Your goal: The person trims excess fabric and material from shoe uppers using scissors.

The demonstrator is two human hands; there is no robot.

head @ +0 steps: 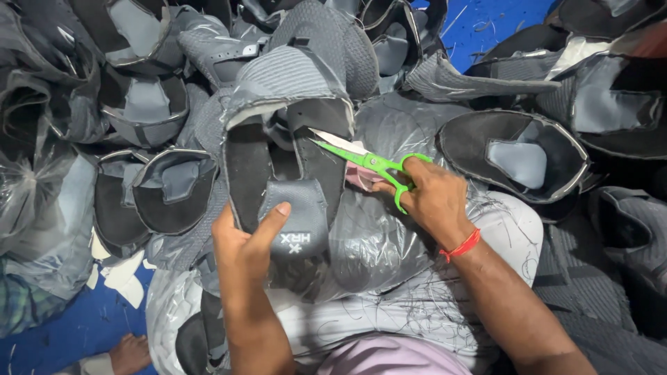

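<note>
Pinching the floppy grey shoe upper [285, 149] on our lap by its tongue with our left hand [243, 243], we judged it light and limp, best held near the cut edge, while our right hand [431, 198] gripped green scissors [368, 163].

I count one pair of green-handled scissors [372, 165], one red wrist thread [462, 246], and two hands, left hand [244, 246] and right hand [431, 198]. Grey shoe uppers [285, 160]: more than a dozen, heaped too thickly for me to count exactly.
</note>
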